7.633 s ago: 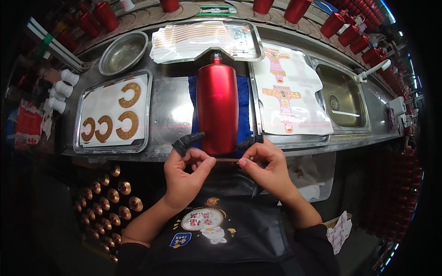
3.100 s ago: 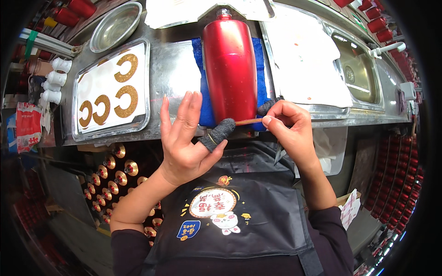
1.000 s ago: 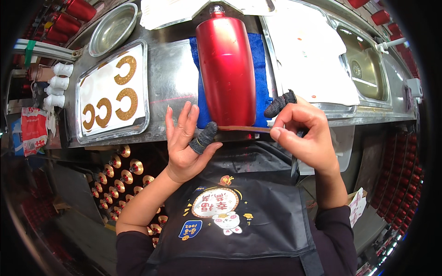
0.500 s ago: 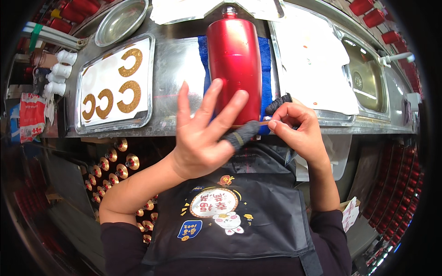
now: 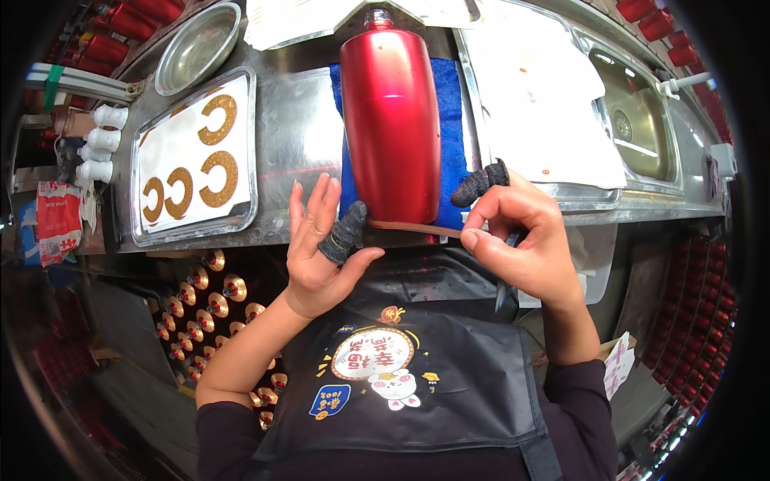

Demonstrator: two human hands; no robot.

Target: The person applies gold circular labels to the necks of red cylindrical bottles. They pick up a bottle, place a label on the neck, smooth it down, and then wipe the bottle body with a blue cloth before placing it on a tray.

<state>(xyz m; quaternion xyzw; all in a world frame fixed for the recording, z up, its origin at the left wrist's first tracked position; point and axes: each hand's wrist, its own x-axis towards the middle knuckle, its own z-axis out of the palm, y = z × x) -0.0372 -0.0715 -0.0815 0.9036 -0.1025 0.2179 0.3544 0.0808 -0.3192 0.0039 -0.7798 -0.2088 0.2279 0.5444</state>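
A glossy red bottle (image 5: 393, 128) lies on a blue cloth (image 5: 453, 112), its neck away from me and its base at the counter's near edge. A thin brownish strip (image 5: 425, 228) runs along the base. My right hand (image 5: 521, 236) pinches the strip's right end between thumb and forefinger. Below that palm pokes a dark, pointed tool (image 5: 504, 295), mostly hidden. Left of the base, my left hand (image 5: 317, 248) is open with fingers spread, holding nothing. Each hand wears a dark knitted finger cover; the left one is beside the bottle's lower edge.
On the left, a metal tray (image 5: 250, 160) holds gold C-shaped pieces on white paper, with a round metal bowl (image 5: 196, 48) behind. White sheets (image 5: 537, 104) cover a tray at right, before a sink (image 5: 638, 120). Several gold-and-red caps (image 5: 204, 321) stand below the counter.
My left hand has drawn back from over the bottle to the left of its base. The strip along the base now shows. My right hand keeps its pinch.
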